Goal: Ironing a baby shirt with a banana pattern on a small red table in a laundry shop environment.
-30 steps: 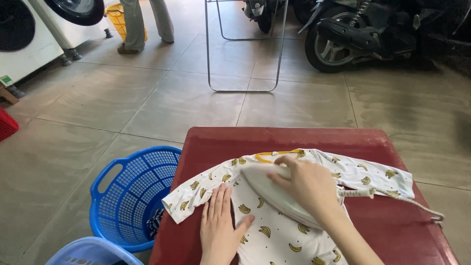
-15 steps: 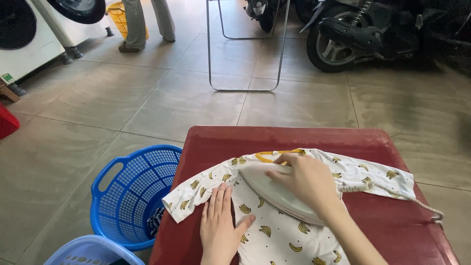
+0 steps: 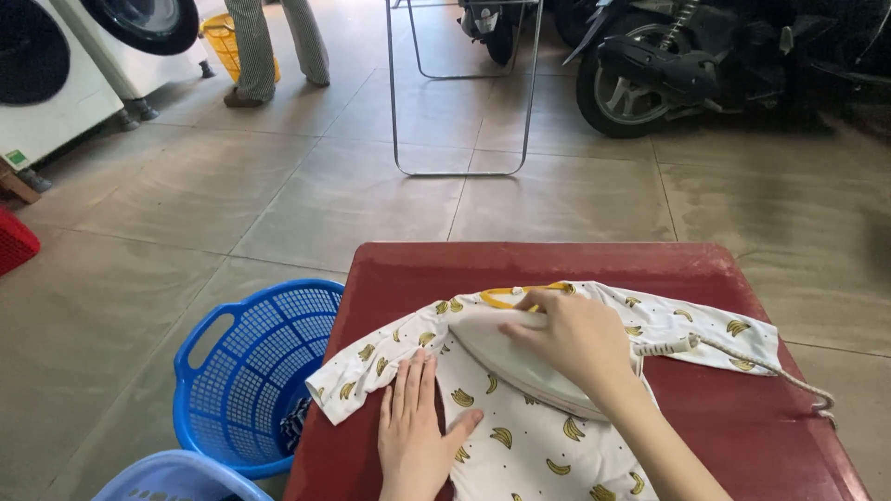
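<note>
A small white shirt with a banana print and yellow neck trim (image 3: 520, 436) lies spread on a dark red table (image 3: 557, 264). My right hand (image 3: 571, 339) grips a white iron (image 3: 515, 357) resting on the shirt's chest near the collar. The iron's braided cord (image 3: 780, 376) trails off to the right across the table. My left hand (image 3: 413, 431) lies flat, fingers together, on the shirt's left side just below its sleeve.
A blue laundry basket (image 3: 251, 371) stands on the tiled floor left of the table, a pale blue one (image 3: 176, 478) below it. A metal rack (image 3: 464, 93), a parked motorbike (image 3: 705, 65), washing machines (image 3: 56, 83) and a standing person's legs (image 3: 274, 51) are further back.
The iron under my right hand has slid slightly up toward the collar. My left hand stays pressed flat on the shirt.
</note>
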